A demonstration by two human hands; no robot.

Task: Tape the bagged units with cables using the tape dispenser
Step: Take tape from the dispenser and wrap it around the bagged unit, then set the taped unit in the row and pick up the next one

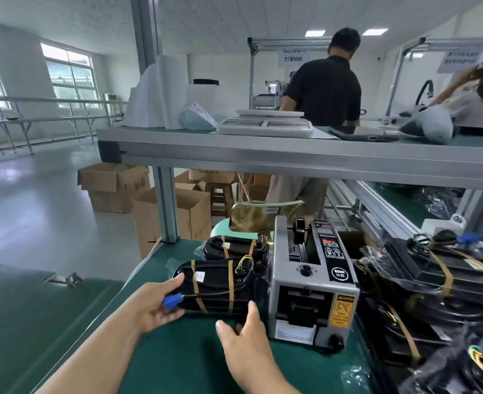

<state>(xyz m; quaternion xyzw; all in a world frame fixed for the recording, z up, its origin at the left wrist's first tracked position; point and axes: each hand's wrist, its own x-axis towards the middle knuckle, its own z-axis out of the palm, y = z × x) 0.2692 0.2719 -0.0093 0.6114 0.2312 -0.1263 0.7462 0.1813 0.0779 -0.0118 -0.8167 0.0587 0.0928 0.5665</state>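
Note:
A black bagged unit (214, 285) lies on the green bench left of the grey tape dispenser (311, 282). Two brown tape bands cross it, and its cable with a blue plug (172, 302) lies along the front. My left hand (152, 305) holds the unit's left end, thumb on top, fingers curled beneath by the plug. My right hand (246, 336) touches the unit's near right corner with relaxed fingers. A second taped unit (234, 247) sits just behind. Several bagged units (439, 280) are heaped to the right of the dispenser.
An aluminium shelf (291, 155) spans overhead with a weighing scale (266, 126) on it. A person in a black shirt (323, 86) stands beyond. Cardboard boxes (115, 186) and a wooden stool (220, 194) stand on the floor behind the bench.

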